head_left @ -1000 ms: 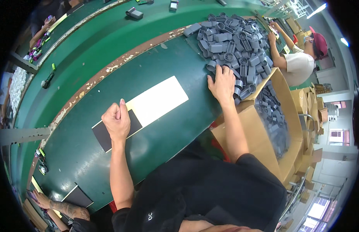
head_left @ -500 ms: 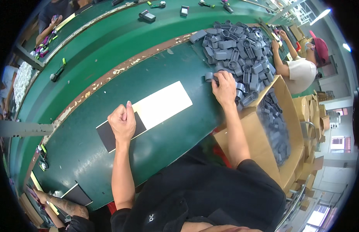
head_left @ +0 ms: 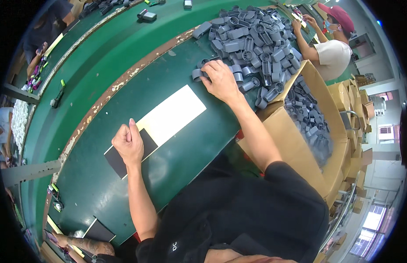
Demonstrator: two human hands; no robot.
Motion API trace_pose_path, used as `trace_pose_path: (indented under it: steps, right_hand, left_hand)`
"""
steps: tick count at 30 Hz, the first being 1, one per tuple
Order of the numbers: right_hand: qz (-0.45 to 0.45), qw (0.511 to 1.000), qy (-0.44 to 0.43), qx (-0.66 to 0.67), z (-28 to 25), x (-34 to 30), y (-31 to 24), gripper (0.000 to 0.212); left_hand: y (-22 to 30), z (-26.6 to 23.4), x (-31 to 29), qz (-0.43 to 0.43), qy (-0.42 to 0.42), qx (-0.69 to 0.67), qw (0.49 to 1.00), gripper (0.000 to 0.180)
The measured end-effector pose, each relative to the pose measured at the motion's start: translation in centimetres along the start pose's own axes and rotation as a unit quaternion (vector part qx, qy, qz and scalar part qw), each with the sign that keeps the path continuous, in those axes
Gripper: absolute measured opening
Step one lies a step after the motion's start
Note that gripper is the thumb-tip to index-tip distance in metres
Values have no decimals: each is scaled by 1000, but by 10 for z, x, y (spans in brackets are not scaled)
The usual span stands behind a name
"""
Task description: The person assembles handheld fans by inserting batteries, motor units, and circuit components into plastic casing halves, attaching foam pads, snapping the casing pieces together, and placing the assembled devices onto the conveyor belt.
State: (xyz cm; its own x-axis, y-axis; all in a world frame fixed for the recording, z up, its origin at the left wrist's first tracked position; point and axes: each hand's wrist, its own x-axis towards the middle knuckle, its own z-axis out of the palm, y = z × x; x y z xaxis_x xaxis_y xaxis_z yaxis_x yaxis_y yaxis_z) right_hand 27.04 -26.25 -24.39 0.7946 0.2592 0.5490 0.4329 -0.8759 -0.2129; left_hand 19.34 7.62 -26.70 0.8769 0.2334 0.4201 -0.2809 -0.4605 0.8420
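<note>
My right hand [head_left: 221,81] is bent over several grey plastic housings at the left edge of the pile. One short grey plastic housing [head_left: 198,75] lies against its fingertips, and others are partly hidden under the fingers. My left hand [head_left: 130,143] is a fist with the thumb on top, held over a black pad [head_left: 150,144]. Whatever it may hold is hidden. Beyond the pad, a pale cream strip [head_left: 177,111] lies at a slant on the green table, between my two hands.
A large heap of grey housings [head_left: 251,39] covers the table's far right. Beside it an open cardboard box [head_left: 273,127] holds more. A chipped brown ledge [head_left: 124,79] divides the table from a green conveyor [head_left: 102,52]. Co-workers sit at right, far left and lower left.
My right hand has moved left, away from the heap, and grey housings have come along with it. My left hand stays in a fist over the black pad. The whole view has shifted slightly.
</note>
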Motion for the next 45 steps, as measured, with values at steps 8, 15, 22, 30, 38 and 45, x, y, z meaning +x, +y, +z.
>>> trace_pose_path:
  steps: [8,15,22,30,38,45]
  right_hand:
    - [123,984,84,-102,-20,-32,-10,60]
    - [110,988,-21,-102,-10,-44,4,70]
    - [145,989,16,-36,-6,-42,1,48]
    - [91,992,26,86,-10,0,-76,42]
    - [-41,983,-89,156,50,26,-154,43]
    - [-133,943,-283,111,59,80,-194,38]
  left_hand:
    - [0,-10,1,-5,11,33,999,52]
    - [10,-2,0,11,-16,3,1000,44]
    - [14,-1,0,33,11,-28,999,51]
    - [8,-2,0,35,17,-16,999,49]
    - [-1,0,6,79,35,-28,996,44]
    - [-6,-25,14,53,122,-31,991,41]
